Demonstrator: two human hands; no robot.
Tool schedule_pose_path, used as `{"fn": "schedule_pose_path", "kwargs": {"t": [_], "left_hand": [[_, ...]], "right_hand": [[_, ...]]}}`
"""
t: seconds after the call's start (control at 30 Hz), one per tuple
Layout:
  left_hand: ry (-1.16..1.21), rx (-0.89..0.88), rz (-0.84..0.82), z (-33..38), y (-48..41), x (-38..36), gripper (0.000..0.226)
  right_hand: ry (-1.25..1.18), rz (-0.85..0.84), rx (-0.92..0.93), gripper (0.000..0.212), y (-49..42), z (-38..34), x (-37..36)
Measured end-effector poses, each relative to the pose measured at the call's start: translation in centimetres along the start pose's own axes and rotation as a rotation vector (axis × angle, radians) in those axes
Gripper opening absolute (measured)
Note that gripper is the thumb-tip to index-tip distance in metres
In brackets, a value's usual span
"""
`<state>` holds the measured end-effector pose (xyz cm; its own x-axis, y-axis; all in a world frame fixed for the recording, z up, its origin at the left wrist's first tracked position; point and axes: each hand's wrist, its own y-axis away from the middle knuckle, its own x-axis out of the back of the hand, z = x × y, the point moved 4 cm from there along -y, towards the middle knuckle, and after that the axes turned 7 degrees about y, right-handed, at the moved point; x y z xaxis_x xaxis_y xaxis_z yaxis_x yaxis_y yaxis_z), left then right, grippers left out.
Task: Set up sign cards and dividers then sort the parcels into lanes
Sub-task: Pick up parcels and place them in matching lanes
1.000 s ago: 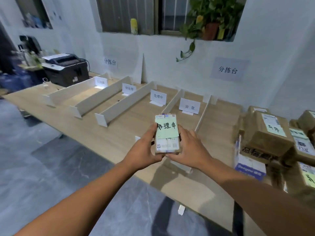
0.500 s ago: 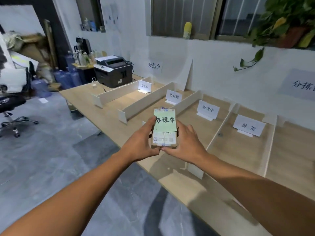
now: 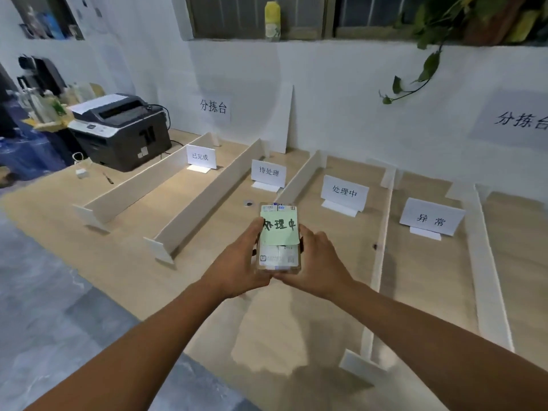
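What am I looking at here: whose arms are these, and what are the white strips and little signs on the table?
No machine: a person wears a camera on the head, so the picture looks down at their own arms. The left hand and right hand together hold a parcel bearing a green note reading 处理中. On the wooden table, white dividers mark lanes, and a sign card standing in one lane reads 处理中 too. A printer sits at the far end.

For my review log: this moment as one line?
phase: sorting; left hand, right hand: grip parcel; green note: 处理中; sign card 处理中: ahead; placed: no
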<state>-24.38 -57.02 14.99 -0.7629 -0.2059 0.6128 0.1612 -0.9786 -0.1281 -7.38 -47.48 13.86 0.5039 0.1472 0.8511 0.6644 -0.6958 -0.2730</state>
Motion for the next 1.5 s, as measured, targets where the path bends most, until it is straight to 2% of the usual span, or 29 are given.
{"fn": "schedule_pose_path", "kwargs": {"t": [0.27, 0.47, 0.63, 0.8, 0.97, 1.1, 1.2, 1.27, 1.5], "left_hand": [[-0.015, -0.001, -0.31, -7.5, -13.3, -7.0, 0.12], [-0.025, -0.003, -0.504, -14.0, -22.3, -10.3, 0.122], [-0.071, 0.028, -0.566, -18.8, -29.0, -12.2, 0.124], [-0.098, 0.11, -0.539, -22.1, -36.3, -14.5, 0.12], [-0.247, 0.218, -0.554, -25.0, -42.7, -17.4, 0.112], [-0.313, 0.248, -0.517, -26.3, -43.8, -18.5, 0.105], [-0.37, 0.207, -0.496, -26.6, -43.4, -18.3, 0.113], [-0.43, 0.094, -0.48, -26.1, -42.6, -17.6, 0.113], [-0.495, -0.212, -0.564, -19.0, -39.9, -13.7, 0.105]], "right_hand": [[0.117, -0.075, -0.31, 0.111, -5.1, 10.1, -5.4], [0.073, -0.142, -0.539, 0.094, -10.5, 15.6, -11.2], [0.054, -0.096, -0.577, 0.104, -15.0, 20.9, -15.4], [0.088, -0.173, -0.606, 0.096, -21.4, 26.5, -19.2], [0.093, -0.222, -0.664, 0.106, -26.1, 30.9, -22.6], [0.094, -0.273, -0.667, 0.112, -26.9, 32.6, -24.3], [0.124, -0.339, -0.662, 0.121, -25.2, 32.9, -23.8], [0.17, -0.365, -0.648, 0.122, -23.5, 32.4, -22.4], [0.36, -0.298, -0.566, 0.103, -16.9, 27.4, -11.7]]}}
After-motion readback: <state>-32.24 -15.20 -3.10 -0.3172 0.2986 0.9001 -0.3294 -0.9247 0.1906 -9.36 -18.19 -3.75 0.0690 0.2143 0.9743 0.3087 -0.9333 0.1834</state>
